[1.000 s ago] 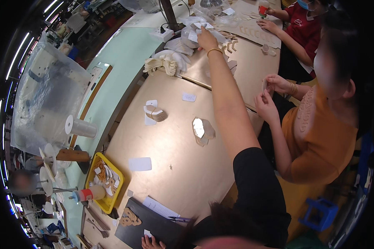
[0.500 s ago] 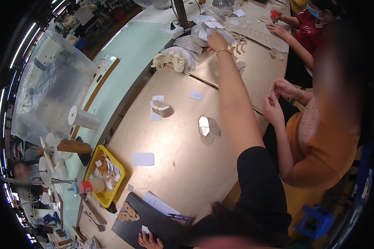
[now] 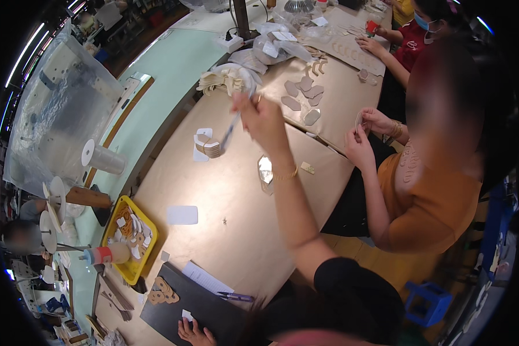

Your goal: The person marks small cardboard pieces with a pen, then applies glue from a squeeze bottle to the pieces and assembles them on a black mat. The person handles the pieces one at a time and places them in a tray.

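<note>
My right hand is closed in a pinch above the middle of the table. Between its fingers is a thin pale flat piece, smeared by motion. Just left of it lies a banded stack of brown pieces on white cards. Partly under my right wrist is a shiny clear-wrapped bundle. At the bottom, my left hand rests on a black board, its curled fingertips holding a small white piece. Tan cut-out pieces lie on the board's left part.
A yellow tray of small pieces stands left, with a red-banded bottle across it. A white card, a written sheet and purple snips lie nearby. Grey cut pieces are farther off. A co-worker's hands are at right.
My right hand has come back from the plastic bags toward me, now carrying a pale flat piece. Grey pieces and a yellowish label show where my arm was. My left hand stays on the board.
</note>
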A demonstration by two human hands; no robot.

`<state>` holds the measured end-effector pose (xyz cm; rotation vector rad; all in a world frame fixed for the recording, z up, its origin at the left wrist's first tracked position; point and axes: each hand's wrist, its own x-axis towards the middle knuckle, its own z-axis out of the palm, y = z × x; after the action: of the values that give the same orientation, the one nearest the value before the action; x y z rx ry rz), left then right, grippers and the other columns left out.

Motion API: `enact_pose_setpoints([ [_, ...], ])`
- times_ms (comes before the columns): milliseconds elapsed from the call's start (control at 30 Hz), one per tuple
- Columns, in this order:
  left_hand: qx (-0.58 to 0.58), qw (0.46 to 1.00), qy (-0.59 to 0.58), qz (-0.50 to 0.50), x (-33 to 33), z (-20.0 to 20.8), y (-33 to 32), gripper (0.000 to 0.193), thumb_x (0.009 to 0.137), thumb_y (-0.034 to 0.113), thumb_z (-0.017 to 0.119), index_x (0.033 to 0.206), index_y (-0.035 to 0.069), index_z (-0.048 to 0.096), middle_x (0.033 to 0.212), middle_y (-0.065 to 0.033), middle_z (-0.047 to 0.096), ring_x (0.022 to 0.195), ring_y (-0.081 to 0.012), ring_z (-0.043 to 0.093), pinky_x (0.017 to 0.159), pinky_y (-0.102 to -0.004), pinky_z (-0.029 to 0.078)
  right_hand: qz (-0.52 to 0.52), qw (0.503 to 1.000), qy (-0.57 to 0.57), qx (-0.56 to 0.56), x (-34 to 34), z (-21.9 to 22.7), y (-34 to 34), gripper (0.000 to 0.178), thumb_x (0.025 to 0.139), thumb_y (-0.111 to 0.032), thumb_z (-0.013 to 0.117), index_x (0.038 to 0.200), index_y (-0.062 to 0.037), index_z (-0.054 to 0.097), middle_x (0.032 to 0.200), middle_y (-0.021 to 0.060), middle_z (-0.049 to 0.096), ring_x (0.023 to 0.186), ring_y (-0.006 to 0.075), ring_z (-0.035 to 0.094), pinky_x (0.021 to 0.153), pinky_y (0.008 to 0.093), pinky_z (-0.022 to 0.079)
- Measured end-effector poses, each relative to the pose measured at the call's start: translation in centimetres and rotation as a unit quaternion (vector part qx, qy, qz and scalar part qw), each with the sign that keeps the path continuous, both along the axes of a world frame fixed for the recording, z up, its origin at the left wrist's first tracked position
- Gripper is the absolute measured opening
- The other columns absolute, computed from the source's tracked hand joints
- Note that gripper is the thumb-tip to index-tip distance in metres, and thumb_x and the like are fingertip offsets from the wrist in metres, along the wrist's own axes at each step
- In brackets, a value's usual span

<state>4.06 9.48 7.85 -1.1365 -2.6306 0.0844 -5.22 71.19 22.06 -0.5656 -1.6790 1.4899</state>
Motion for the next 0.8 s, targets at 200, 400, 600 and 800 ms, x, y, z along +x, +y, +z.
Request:
enact_pose_setpoints([
  [200,0.032,0.999,0.022,0.003,-0.8,-0.3,2.1,0.042,0.087,0.040,0.046,0.119,0.014,0.056,0.133,-0.0157,0.049,0.122,-0.0375,0.045,0.097,-0.0520,0.032,0.240,0.963,-0.069,-0.101,0.8,-5.3,-12.7,0.031,0.095,-0.028,0.055,0.084,0.0000,0.057,0.067,0.0044,0.060,0.057,0.0079,0.056,0.057,0.0252,0.048],
  [400,0.035,0.996,-0.073,0.034,0.3,-0.4,0.9,0.046,0.084,0.032,0.050,0.123,0.009,0.049,0.140,-0.0169,0.039,0.130,-0.0375,0.032,0.103,-0.0556,0.021,0.346,0.938,-0.033,0.013,0.4,-8.5,-19.7,0.028,0.094,-0.027,0.055,0.080,-0.0027,0.053,0.062,0.0054,0.053,0.049,0.0122,0.052,0.048,0.0273,0.042],
  [600,0.034,0.990,-0.133,0.041,0.8,2.3,2.5,0.048,0.083,0.024,0.052,0.128,0.009,0.044,0.141,-0.0182,0.035,0.132,-0.0403,0.027,0.103,-0.0585,0.020,0.251,0.939,0.050,0.228,1.0,-9.6,-21.6,0.026,0.086,-0.028,0.064,0.075,-0.0066,0.055,0.071,0.0055,0.052,0.055,0.0218,0.053,0.050,0.0321,0.043],
  [800,0.046,0.985,-0.157,0.060,0.9,2.7,2.8,0.046,0.079,0.020,0.058,0.122,0.008,0.049,0.139,-0.0164,0.037,0.132,-0.0383,0.027,0.104,-0.0578,0.020,0.284,0.880,0.033,0.378,0.9,-10.7,-24.5,0.025,0.085,-0.030,0.065,0.074,-0.0100,0.054,0.068,0.0024,0.051,0.055,0.0201,0.056,0.051,0.0314,0.045],
])
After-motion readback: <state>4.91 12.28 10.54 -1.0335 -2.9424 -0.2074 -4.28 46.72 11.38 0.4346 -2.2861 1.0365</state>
